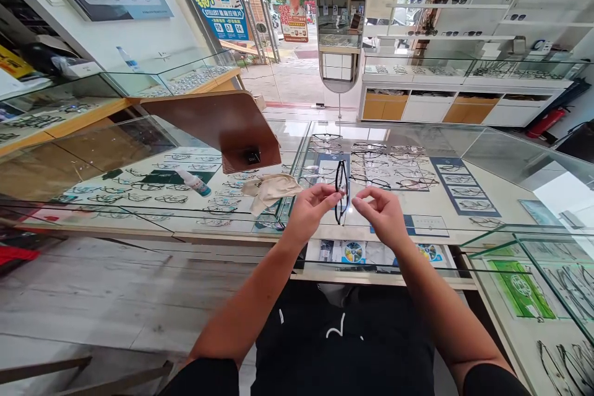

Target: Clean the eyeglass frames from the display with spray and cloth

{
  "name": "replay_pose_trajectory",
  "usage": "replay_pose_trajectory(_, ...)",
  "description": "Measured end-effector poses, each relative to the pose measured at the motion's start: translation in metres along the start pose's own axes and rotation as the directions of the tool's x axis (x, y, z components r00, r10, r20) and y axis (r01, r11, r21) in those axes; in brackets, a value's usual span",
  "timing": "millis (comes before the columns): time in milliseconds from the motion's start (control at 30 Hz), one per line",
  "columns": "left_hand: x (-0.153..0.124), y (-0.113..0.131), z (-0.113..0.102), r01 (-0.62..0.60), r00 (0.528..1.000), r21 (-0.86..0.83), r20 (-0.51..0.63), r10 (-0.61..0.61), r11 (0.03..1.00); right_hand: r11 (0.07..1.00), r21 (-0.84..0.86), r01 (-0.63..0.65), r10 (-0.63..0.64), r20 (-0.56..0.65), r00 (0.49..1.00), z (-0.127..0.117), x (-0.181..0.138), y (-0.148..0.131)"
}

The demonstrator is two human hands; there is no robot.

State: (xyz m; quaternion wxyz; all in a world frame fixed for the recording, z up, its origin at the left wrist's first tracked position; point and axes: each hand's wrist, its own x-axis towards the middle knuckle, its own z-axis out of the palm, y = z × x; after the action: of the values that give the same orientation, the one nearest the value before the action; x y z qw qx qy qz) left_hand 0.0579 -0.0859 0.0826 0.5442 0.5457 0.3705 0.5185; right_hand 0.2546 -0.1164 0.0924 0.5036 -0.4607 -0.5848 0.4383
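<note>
Right of a rumpled cream cloth [269, 189], the left hand [312, 207] pinches black-rimmed eyeglasses [344, 184] edge-up over the clear glass counter [515, 179], perhaps leaving their right side reachable; the right hand [383, 210] curls its fingers just beside, any grip unclear.

I record a single view, worn on the head, facing forward and pitched down. Nearest the lens, at six o'clock, is the wearer's black-clothed torso [341, 365]. The bare left hand [309, 213] and bare right hand [383, 213] sit close, just below dial centre. Coverage is wide: a long, clear glass display counter [505, 173] spans nine to three o'clock; a tall, round-ended mirror [338, 65] stands farther off at twelve.
</note>
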Motion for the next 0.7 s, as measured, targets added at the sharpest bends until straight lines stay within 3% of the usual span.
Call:
replay_pose_trajectory(467,-0.018,-0.013,-0.002,-0.028,0.999,-0.075,-0.047,0.024,0.997,0.999,-0.028,-0.044,0.046,0.103,0.994,0.01,-0.006,0.004)
replay_pose_trajectory(700,-0.02,-0.009,-0.017,-0.048,0.999,0.043,-0.022,0.049,0.998,0.991,-0.131,-0.01,0.012,0.018,1.0,-0.008,-0.009,0.006)
